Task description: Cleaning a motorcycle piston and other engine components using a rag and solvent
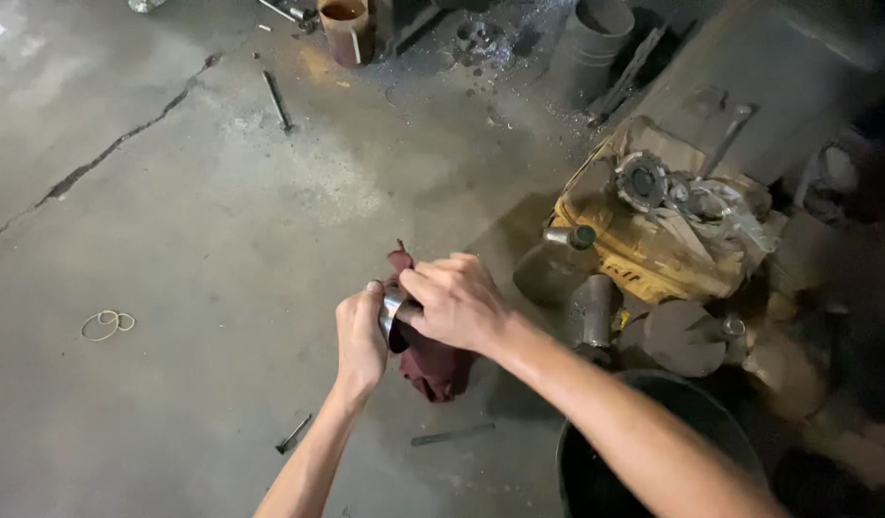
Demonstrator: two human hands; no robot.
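I hold a short shiny metal cylinder point(394, 315) in mid-air above the concrete floor point(193, 211), with a dark red rag point(433, 364) bunched against it and hanging below. To my left the floor lies open as far as a long crack point(106, 153) and some wire rings point(106, 324); two thin metal rods point(294, 434) lie on the floor near my wrists. To my right room is tight — a yellow cardboard box point(644, 249) of greasy metal parts and several steel cylinders point(591, 312) stand close by, and the rim of a black bucket point(653, 384) sits under my right forearm.

My left hand point(359, 341) comes up from below, fingers curled around the cylinder's left side. My right hand point(457, 302) reaches across from the right, wrist bent — its fingers are pressed together, clamping the rag onto the cylinder's upper edge.
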